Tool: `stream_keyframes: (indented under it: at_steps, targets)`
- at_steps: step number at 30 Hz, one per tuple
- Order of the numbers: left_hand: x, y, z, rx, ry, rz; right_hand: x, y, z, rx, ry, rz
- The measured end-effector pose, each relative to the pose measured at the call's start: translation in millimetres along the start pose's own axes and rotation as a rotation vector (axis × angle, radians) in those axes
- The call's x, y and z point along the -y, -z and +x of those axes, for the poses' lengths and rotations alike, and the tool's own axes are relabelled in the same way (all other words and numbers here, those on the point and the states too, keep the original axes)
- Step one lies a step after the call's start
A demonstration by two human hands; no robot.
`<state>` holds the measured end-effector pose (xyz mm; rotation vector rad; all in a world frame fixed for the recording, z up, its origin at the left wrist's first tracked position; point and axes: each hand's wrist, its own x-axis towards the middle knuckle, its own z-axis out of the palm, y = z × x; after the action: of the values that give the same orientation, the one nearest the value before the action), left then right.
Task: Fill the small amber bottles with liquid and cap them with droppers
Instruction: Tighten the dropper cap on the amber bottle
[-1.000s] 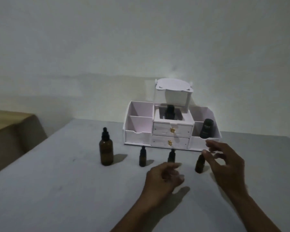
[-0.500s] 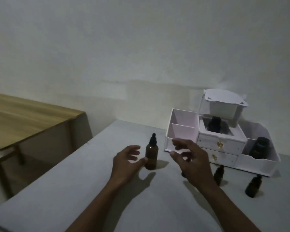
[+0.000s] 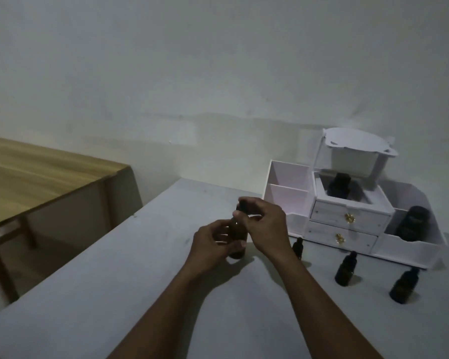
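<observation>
Steadying the bottle [image 3: 237, 230] by the table's [image 3: 114, 294] far edge, left hand [image 3: 213, 243] wraps its likely slick, fragile glass body; right hand [image 3: 266, 228] pinches the cap [image 3: 240, 208].

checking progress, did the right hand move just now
Yes. The right hand moved left, away from the white organizer, onto the dropper cap of the large bottle.

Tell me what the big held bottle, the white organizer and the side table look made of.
Large bottle: likely amber glass, dark brown with a faint glint; plastic possible. Its dropper cap: black, probably plastic or rubber. Organizer: matte white board, flat cut panels, perhaps painted wood. Side table: wood or laminate, visible grain.
</observation>
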<state>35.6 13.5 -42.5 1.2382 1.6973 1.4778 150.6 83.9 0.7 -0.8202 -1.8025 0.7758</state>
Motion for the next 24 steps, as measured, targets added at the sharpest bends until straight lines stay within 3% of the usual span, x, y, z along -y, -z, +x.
stream_keyframes:
  at_steps: [4, 8, 24]
  targets:
    - [-1.7, -0.8, -3.9, -0.001, -0.026, 0.058, 0.8, -0.2, -2.5, -0.035, -0.024, 0.029]
    - [0.7, 0.1, -2.6, -0.001, 0.014, -0.06, 1.6, 1.1, -3.2, -0.029, -0.008, 0.064]
    - [0.9, -1.7, 0.3, 0.02, 0.028, -0.086, -4.3, -0.1, -3.7, -0.008, 0.048, 0.093]
